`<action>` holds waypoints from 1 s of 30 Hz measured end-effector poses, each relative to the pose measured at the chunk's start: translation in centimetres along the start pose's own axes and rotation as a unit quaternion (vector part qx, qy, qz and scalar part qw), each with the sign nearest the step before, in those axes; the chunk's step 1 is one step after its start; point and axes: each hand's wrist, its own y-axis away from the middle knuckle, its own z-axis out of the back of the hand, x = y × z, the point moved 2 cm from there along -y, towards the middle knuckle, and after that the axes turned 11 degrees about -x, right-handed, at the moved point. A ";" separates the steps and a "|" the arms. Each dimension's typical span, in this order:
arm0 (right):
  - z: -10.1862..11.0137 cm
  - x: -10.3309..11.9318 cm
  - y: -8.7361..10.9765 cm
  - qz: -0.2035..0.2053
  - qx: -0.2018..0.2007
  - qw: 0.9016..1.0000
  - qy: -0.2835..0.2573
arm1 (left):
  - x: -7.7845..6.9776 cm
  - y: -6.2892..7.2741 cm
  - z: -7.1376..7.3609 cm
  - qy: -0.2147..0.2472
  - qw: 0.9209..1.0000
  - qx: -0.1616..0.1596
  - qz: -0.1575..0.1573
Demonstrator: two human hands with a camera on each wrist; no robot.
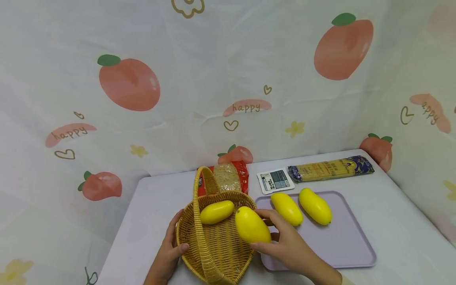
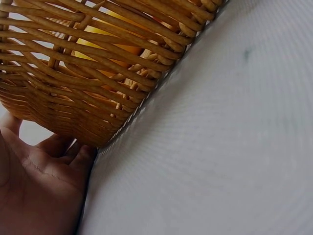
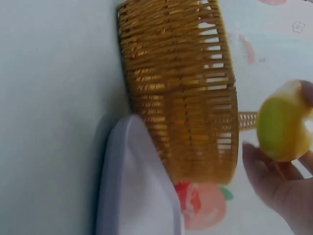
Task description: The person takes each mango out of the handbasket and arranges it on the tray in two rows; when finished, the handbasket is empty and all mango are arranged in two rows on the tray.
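Note:
A yellow mango [image 1: 252, 225] is held in my right hand [image 1: 290, 246], the thumb below and the fingers along its far side. It hangs over the right rim of a wicker basket [image 1: 222, 253], and the right wrist view shows this mango [image 3: 281, 129] above the rim. My left hand [image 1: 166, 253] grips the basket's left side, thumb over the rim and fingers outside. Inside the basket lies another mango [image 1: 217, 212]. Two more, a left mango [image 1: 287, 209] and a right mango [image 1: 315, 206], rest on a pale purple tray [image 1: 342, 245].
Behind the basket lies a red bag with a clear window [image 1: 228, 177]. A small white packet [image 1: 276, 181] sits behind the tray, with a long yellow and blue package [image 1: 331, 169] to its right. A printed curtain [image 1: 199, 79] hangs behind the white table [image 1: 149, 209].

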 end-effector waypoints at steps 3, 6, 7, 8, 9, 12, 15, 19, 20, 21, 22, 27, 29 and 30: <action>0.7 -0.4 0.4 0.002 -0.019 1.000 0.014 | -0.1 0.0 0.0 -0.004 1.000 -0.003 -0.002; 1.4 -0.9 0.8 0.002 -0.037 0.999 0.028 | -0.1 0.0 0.0 -0.005 1.000 -0.004 -0.002; 1.7 -1.0 0.8 -0.001 -0.041 0.999 0.032 | 0.0 0.0 0.0 -0.005 1.000 -0.002 -0.003; 1.9 -1.2 0.9 -0.007 -0.045 0.998 0.037 | 0.0 0.0 0.0 -0.004 1.000 -0.001 -0.003; 2.0 -1.3 1.0 -0.014 -0.047 0.998 0.042 | 0.0 0.0 0.0 -0.003 1.000 0.000 -0.003; 2.6 -1.8 1.4 -0.043 -0.052 0.996 0.057 | 0.1 0.0 0.1 0.000 1.000 0.003 -0.002; 3.0 -2.3 1.7 -0.065 -0.058 0.993 0.081 | 0.2 0.0 0.2 0.001 1.000 0.004 -0.001; 3.5 -2.9 2.0 -0.082 -0.062 0.987 0.119 | 0.2 0.0 0.2 -0.001 1.000 0.003 0.001; 3.6 -3.0 2.0 -0.088 -0.061 0.986 0.128 | 0.2 0.0 0.2 -0.002 1.000 0.001 0.001; 3.7 -3.1 2.1 -0.092 -0.060 0.985 0.136 | 0.1 0.0 0.2 -0.004 1.000 0.000 0.002; 3.8 -3.3 2.1 -0.098 -0.057 0.983 0.144 | 0.1 0.0 0.2 -0.005 1.000 -0.001 0.002; 4.2 -4.1 2.2 -0.122 -0.040 0.973 0.192 | 0.1 0.0 0.2 -0.005 1.000 -0.004 0.008; 4.5 -4.5 2.4 -0.136 -0.037 0.966 0.218 | 0.2 -0.1 0.2 -0.004 1.000 -0.003 0.010; 4.6 -4.7 2.4 -0.143 -0.038 0.961 0.232 | 0.2 -0.1 0.2 -0.003 1.000 -0.002 0.011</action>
